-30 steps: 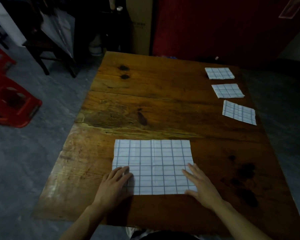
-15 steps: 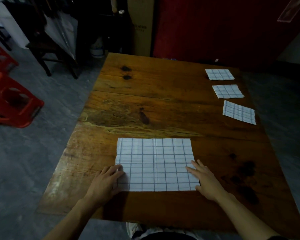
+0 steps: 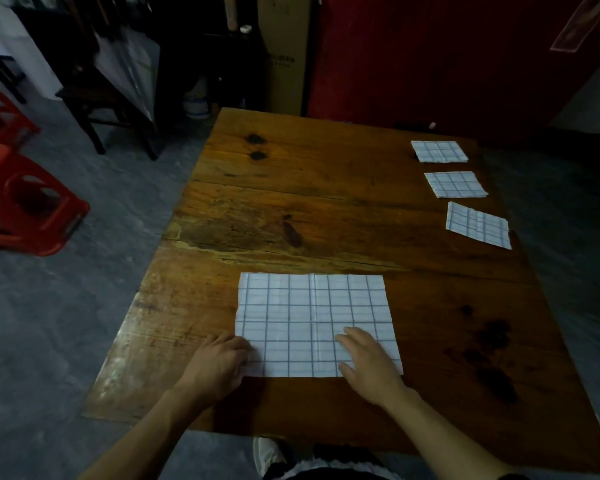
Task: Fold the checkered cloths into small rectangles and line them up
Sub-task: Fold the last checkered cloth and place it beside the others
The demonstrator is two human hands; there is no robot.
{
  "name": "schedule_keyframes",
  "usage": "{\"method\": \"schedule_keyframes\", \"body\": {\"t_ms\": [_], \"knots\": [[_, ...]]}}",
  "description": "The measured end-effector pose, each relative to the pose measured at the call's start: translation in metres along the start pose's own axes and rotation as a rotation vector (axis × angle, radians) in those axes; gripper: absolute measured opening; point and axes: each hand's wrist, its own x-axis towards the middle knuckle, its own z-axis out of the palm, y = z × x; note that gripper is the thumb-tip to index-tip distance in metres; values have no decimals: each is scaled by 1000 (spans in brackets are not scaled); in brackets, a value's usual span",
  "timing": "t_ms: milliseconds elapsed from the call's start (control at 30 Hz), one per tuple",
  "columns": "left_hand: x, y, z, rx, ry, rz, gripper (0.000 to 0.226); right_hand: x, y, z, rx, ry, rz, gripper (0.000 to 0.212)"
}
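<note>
Wooden table (image 3: 326, 202) bears one large checkered cloth (image 3: 312, 313), lying flat near its near edge. Left hand (image 3: 219, 367) pinches the cloth's near-left corner. Right hand (image 3: 368, 363) rests flat, fingers extended, on the near-right portion. Three folded cloths (image 3: 456, 184) lie in a line along the far right.

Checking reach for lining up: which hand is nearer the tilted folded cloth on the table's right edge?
Right. The right hand rests on the big cloth, below and left of the tilted folded cloth; the left hand sits at the big cloth's near-left corner, farther off.
</note>
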Motion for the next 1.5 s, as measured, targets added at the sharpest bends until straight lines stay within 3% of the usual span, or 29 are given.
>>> {"method": "schedule_keyframes", "body": {"t_ms": [433,667,767,1033,1267,1400,1500], "knots": [[2,17,-11,-123,57,-67,24,-3,-7,2,-11,-7,26,65],[17,49,-46,-278,215,-56,13,-6,-44,-20,-14,26,-174,87],[26,71,-65,-353,276,-47,11,-7,-60,-28,-3,120,-227,77],[47,109,-90,-403,349,105,14,-23,-66,-58,128,388,-203,12],[57,87,-105,-275,278,259,35,-46,-43,-97,203,506,-144,10],[59,71,-108,-185,334,197,13,-60,-27,-119,242,537,-154,11],[55,75,-117,-228,395,160,17,-70,-15,-129,283,588,-163,10]]}}
